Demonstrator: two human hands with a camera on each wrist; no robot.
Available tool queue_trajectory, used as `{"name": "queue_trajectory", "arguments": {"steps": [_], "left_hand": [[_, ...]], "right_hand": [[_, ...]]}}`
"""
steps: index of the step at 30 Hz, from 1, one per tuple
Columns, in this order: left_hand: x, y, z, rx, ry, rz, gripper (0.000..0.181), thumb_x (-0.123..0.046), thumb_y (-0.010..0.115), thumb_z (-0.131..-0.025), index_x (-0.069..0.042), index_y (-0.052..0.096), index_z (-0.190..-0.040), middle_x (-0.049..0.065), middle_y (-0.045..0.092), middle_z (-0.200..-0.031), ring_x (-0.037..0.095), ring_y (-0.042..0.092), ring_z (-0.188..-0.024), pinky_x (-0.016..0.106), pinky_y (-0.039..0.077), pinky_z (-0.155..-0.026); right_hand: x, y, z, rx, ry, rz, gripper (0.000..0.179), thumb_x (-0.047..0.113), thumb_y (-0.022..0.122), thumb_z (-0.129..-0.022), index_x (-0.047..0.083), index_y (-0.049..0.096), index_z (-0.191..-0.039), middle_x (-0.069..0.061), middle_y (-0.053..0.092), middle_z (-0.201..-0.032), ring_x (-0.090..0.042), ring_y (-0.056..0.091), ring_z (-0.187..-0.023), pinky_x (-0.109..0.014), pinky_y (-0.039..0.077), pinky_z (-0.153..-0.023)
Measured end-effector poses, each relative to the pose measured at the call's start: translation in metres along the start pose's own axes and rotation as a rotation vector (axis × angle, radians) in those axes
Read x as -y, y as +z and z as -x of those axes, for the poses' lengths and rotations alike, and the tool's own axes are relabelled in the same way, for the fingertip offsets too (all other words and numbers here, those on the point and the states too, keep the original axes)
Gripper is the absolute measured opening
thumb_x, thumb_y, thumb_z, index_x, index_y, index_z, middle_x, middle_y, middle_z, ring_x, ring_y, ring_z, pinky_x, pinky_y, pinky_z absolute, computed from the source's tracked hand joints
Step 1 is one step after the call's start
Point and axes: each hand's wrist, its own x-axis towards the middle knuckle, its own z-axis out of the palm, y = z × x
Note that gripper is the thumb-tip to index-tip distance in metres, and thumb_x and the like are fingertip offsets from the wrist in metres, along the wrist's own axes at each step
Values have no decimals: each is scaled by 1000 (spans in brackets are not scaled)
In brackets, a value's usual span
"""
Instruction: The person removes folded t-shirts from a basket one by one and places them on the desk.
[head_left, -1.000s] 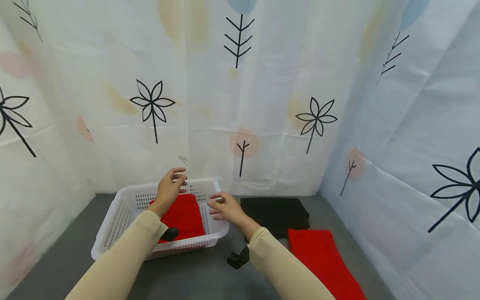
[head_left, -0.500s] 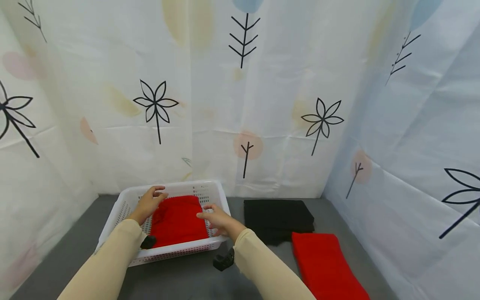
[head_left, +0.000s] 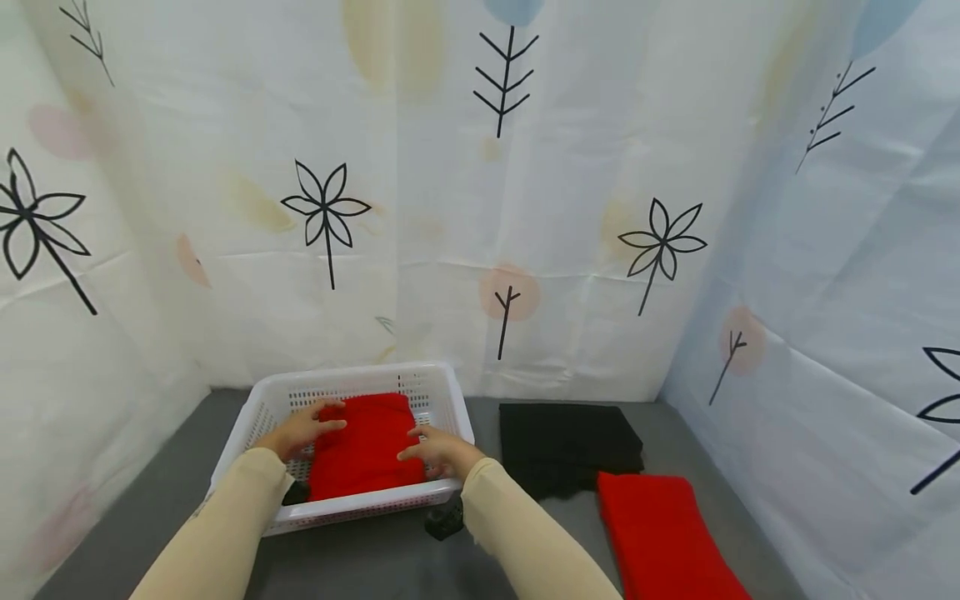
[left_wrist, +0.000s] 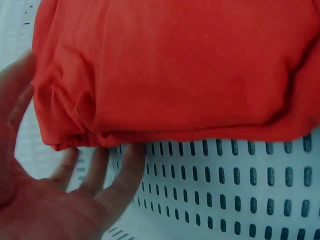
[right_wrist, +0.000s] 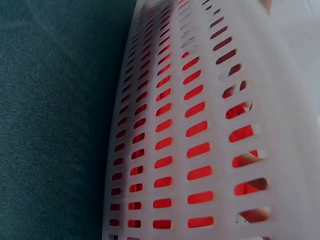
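A folded red cloth [head_left: 367, 446] lies inside a white perforated plastic basket [head_left: 352, 505]. My left hand [head_left: 298, 429] is at the cloth's left edge, thumb and fingers spread. In the left wrist view the fingertips of that hand [left_wrist: 75, 200] reach to the underside of the cloth's folded edge, and a thumb or finger touches its side. Over the basket's right side, my right hand [head_left: 442, 454] has its fingers relaxed at the cloth's right edge. The right wrist view looks through the slotted basket wall [right_wrist: 175, 125], which mostly hides that hand; red shows through the holes.
Right of the basket, a folded black cloth [head_left: 570, 437] lies on the grey table [head_left: 360, 558]. A second folded red cloth [head_left: 667, 533] is nearer, at the right. A white patterned curtain [head_left: 442, 208] encloses the back and sides.
Both hands have come down from above the basket to the sides of the red cloth inside it. The left hand moved left, then down onto the cloth's edge. The view has shifted slightly left.
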Motion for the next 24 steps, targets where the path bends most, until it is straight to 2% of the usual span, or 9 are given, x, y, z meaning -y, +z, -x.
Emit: {"name": "queue_trajectory", "arguments": {"steps": [4,6,12,16,20,24], "left_hand": [[2,2,-1,29,-22,25,66,-21,64,-95,-4,31,-149,34,31,-145,48,43,-124,60,49,-94],[4,2,-1,41,-14,36,65,-18,65,-94,-3,31,-148,34,32,-144,47,46,-121,58,50,-94],[8,2,-4,73,-8,85,66,-12,65,-94,-3,29,-149,36,30,-142,46,48,-119,57,52,-92],[10,2,-5,93,-14,93,66,-12,67,-92,-2,33,-148,35,34,-140,41,52,-114,54,54,-89],[12,3,-6,137,2,92,67,-12,68,-91,0,34,-148,33,37,-139,33,57,-109,49,56,-87],[13,3,-6,154,16,67,70,-15,69,-90,-1,34,-149,33,35,-141,33,57,-110,46,56,-88]], "right_hand": [[-2,3,-3,3,11,50,55,15,70,-88,8,50,-139,-19,49,-137,-31,54,-109,-45,54,-93],[-3,4,-5,1,25,83,55,16,72,-87,10,53,-138,-17,52,-131,-30,53,-105,-44,53,-93],[-5,5,-8,-8,49,170,56,18,77,-82,13,58,-134,-16,56,-122,-29,48,-99,-50,49,-92],[-5,6,-8,-15,62,167,57,17,79,-80,14,58,-133,-17,55,-124,-31,48,-102,-52,48,-95],[-3,6,-4,-34,83,112,58,14,80,-77,13,59,-131,-17,56,-125,-32,49,-106,-54,47,-100],[-1,6,-4,-37,99,88,58,13,81,-76,13,60,-130,-17,56,-124,-33,51,-106,-54,47,-100]]}}
